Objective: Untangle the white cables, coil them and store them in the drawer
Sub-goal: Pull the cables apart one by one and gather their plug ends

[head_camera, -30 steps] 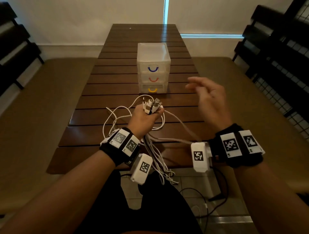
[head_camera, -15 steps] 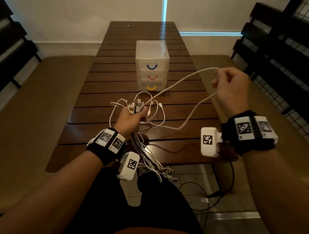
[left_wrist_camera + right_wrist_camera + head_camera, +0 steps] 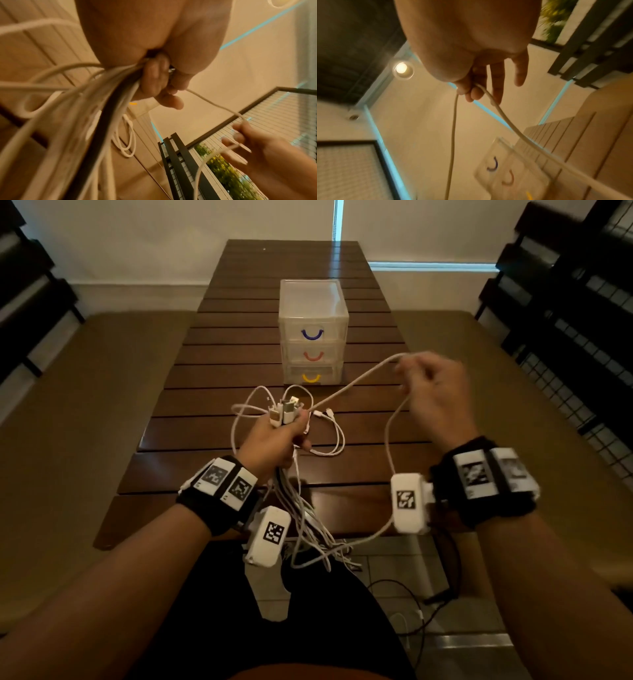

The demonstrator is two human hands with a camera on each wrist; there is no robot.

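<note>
dark slatted wooden surface (image 3: 239,337) carries a clear plastic three-drawer unit (image 3: 313,302), all drawers closed. left hand (image 3: 274,446) clenches a bundle of thin white cables (image 3: 301,508) just below the plugs, their tails dangling off the near edge. right hand (image 3: 435,395) pinches one white cable strand (image 3: 352,381), stretched from the left fist. risk: if that strand is looped through the others, pulling harder would likely tighten the knot, or drag plugs out of the left fist; the hanging tails could snag

I see white cables (image 3: 318,436) bunched at frame centre, plugs upward; clear drawer unit (image 3: 313,332) above, drawers closed.
</note>
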